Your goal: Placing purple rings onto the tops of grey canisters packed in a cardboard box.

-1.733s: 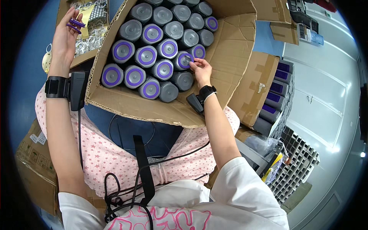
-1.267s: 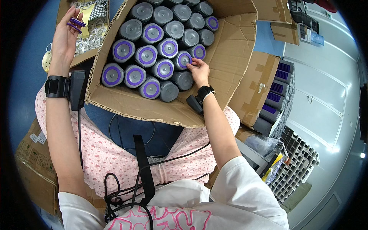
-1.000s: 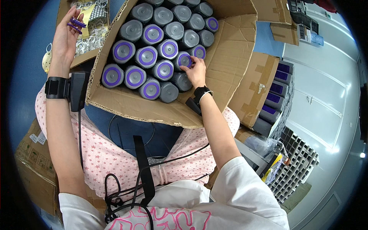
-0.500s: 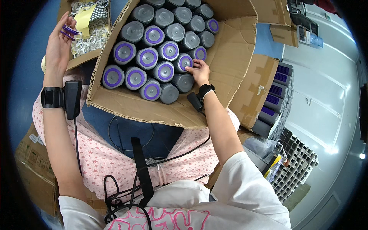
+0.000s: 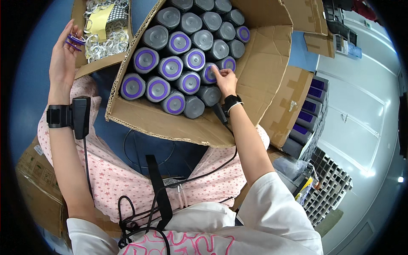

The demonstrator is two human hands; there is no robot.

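Raised at the left, my left hand (image 5: 63, 59) has a few thin purple rings (image 5: 75, 40) hooked at its curled fingers, near the box of loose rings. My right hand (image 5: 226, 80) is inside the big cardboard box (image 5: 170, 126), its bent fingers and thumb pressed together on a purple ring (image 5: 207, 73) that lies on the round end of a grey cylinder; the fingertips hide part of it. Grey cylinders (image 5: 194, 107) stand packed in rows around it. Several in the nearer rows bear purple rings; most of the far ones are plain grey.
Beyond my left hand, a smaller cardboard box (image 5: 102, 63) holds white rings and a yellow sheet (image 5: 100, 25). Right of the big box, another carton (image 5: 293, 106) holds grey parts with purple panels (image 5: 310, 104). A black cable (image 5: 195, 174) crosses my lap.
My right hand's fingers have drawn together over the ring they touch. The left hand stays raised with its purple rings. The boxes appear shifted slightly right and down in view.
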